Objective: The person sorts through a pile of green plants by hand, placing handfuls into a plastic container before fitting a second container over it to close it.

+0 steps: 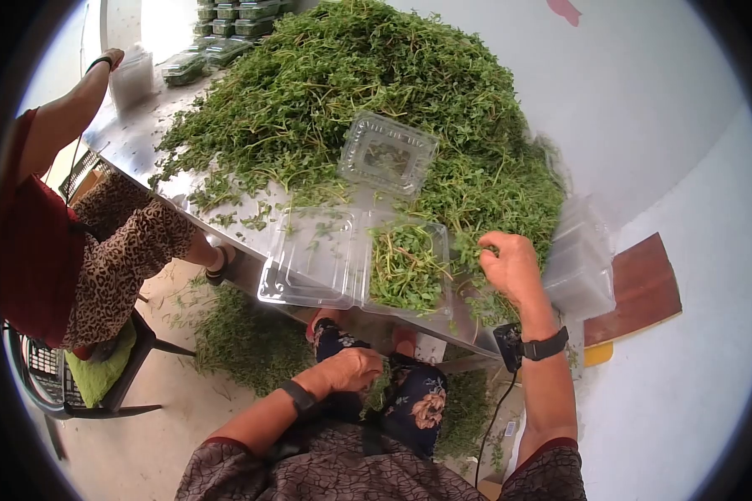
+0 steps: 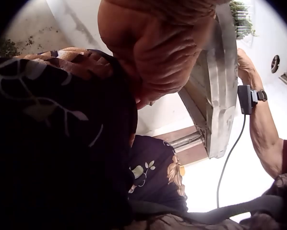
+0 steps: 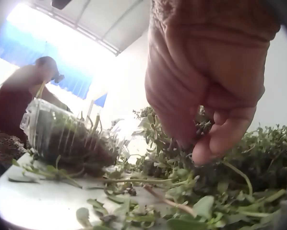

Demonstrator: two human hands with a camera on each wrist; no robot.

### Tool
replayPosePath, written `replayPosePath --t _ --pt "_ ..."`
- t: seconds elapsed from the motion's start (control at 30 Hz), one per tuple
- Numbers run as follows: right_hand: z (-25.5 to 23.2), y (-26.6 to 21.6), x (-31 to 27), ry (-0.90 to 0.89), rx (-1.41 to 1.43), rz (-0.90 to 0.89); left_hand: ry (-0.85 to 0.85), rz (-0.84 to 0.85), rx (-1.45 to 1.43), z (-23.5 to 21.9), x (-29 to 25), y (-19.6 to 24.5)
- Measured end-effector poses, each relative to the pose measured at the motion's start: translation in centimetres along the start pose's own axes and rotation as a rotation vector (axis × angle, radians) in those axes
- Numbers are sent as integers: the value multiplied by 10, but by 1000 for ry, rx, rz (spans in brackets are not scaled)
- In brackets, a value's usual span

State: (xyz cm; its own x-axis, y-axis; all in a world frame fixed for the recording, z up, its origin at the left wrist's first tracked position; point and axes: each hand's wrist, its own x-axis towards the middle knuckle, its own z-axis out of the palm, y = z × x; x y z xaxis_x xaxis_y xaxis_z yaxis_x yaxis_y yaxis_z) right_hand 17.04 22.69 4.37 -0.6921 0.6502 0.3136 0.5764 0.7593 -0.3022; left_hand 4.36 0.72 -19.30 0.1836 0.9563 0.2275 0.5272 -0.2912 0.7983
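My right hand (image 1: 512,265) is over the leafy greens just right of an open clear plastic clamshell box (image 1: 313,288). In the right wrist view, the thumb and fingers of this hand (image 3: 210,81) pinch a small leafy sprig (image 3: 203,125). One half of the box is heaped with green stems (image 1: 405,267); its lid half lies flat to the left with a few leaf bits. Low over my lap, my left hand (image 1: 348,370) has its fingers curled round a small bunch of greens (image 1: 377,394), which the left wrist view hides behind the hand (image 2: 153,52).
A large mound of greens (image 1: 334,75) covers much of the metal table (image 1: 163,179). Another clear box (image 1: 388,154) sits on the mound. Stacked empty boxes (image 1: 578,263) stand right; filled ones (image 1: 234,21) stand far back. Another person (image 1: 46,242) works at left, near a chair (image 1: 134,359).
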Motion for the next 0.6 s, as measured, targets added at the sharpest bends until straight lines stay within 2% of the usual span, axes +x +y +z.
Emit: replayPosePath --t 0.07,0.13,0.17,0.2,0.3,0.43,0.5,0.6 --pt "-9 5 -5 69 -2 -46 20 0 -9 1 1 -1" --pt "-22 2 -9 24 347 259 11 0 -1 0 2 1" --pt "-26 2 -11 27 481 322 5 -10 7 -1 3 2" --pt "-34 2 -13 34 478 322 3 -2 9 -1 3 2" --pt "-54 5 -19 -15 812 327 -44 14 80 0 3 2" --pt "-59 10 -28 8 826 299 -46 -15 90 1 1 0" --pt "-63 8 -34 55 1038 286 -37 -12 97 3 1 0" --pt "-70 2 -38 88 1129 239 16 15 81 6 0 -2"
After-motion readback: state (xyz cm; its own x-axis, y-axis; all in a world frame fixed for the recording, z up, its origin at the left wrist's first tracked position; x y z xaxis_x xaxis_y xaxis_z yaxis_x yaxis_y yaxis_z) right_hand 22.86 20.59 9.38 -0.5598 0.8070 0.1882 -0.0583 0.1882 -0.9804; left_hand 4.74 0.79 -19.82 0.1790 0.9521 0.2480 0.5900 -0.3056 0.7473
